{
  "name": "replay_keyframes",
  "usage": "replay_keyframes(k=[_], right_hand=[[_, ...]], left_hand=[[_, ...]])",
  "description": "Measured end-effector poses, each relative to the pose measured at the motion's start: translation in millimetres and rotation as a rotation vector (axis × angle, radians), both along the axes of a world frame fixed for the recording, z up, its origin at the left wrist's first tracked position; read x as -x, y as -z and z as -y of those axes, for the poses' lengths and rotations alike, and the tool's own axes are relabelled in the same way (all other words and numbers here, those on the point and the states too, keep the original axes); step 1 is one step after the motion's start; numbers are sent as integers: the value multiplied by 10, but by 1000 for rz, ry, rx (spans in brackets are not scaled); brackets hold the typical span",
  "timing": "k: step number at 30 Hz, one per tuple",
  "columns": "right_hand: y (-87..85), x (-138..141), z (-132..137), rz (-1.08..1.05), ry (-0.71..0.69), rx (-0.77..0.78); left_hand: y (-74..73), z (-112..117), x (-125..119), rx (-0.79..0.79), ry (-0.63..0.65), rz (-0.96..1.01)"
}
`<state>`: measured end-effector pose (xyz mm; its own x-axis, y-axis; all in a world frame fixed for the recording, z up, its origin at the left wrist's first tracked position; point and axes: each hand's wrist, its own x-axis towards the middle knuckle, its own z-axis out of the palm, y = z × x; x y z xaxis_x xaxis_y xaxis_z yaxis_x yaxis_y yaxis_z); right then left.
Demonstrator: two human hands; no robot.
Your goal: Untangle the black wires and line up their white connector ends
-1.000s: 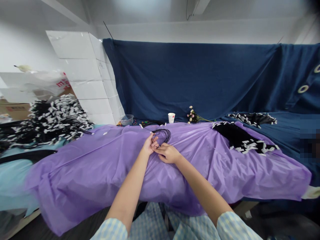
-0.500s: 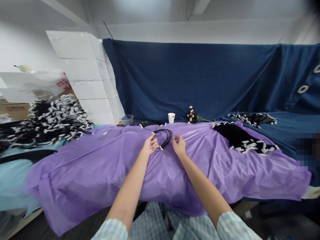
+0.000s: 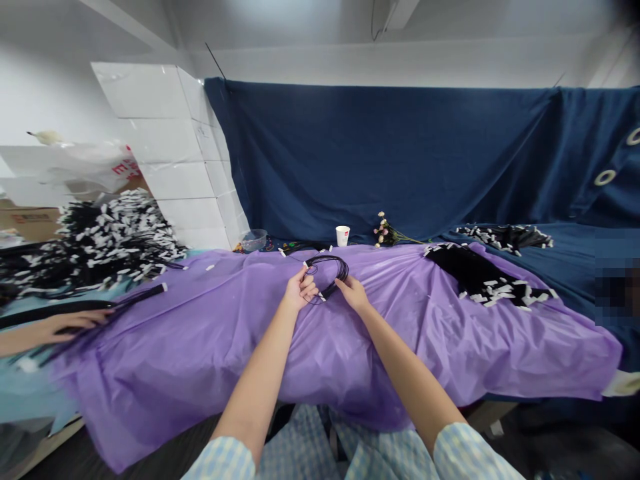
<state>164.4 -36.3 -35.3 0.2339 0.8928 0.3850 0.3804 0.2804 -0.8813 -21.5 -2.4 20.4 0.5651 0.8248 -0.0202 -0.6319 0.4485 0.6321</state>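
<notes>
My left hand [image 3: 301, 291] is closed on the left side of a small coil of thin black cord [image 3: 331, 269] held just above the purple plastic sheet [image 3: 210, 333]. The fingers of my right hand [image 3: 353, 291] pinch the lower right of the same coil, near a small white tag. Both forearms reach forward from checked light blue sleeves.
A big heap of black cords with white tags [image 3: 100, 240] lies at the left, two smaller heaps [image 3: 480, 277] at the right. Another person's hand [image 3: 65, 323] reaches in from the left edge over black cords. A white paper cup [image 3: 343, 235], a clear bowl [image 3: 254, 239] and small flowers [image 3: 385, 232] stand before the blue curtain.
My right hand let go near my left hand, swung out to the right, then came back to pinch the coil's right side. Another person's hand has come in at the left.
</notes>
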Motion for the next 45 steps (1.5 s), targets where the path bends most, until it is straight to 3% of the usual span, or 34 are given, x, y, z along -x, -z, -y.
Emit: replay_keyframes(k=[10,15,21,26,32,36,39,42,45], right_hand=[[-20,130,108,-212,-472,-73],[-46,176,127,-210,-511,-89],[-69,193,190,-79,-420,-130],[-192,120,340,189,-323,-112],[-422,96,582,667,-229,40],[-590,177,711,930,-112,201],[-709,207,762,1047,-36,294],[-760,218,809,1104,10,374],[-708,277,891,1106,32,456]], left_hand=[[-59,75,8,-51,-83,118],[-97,96,-11,-63,-110,113],[-82,39,1,-82,-216,-11],[-135,-93,175,-107,-400,-284],[-470,-182,691,-294,-588,-720],[-717,-187,973,-538,-562,-1028],[-817,-167,1031,-699,-536,-1250],[-813,-123,969,-824,-500,-1452],[-718,-61,830,-936,-483,-1626]])
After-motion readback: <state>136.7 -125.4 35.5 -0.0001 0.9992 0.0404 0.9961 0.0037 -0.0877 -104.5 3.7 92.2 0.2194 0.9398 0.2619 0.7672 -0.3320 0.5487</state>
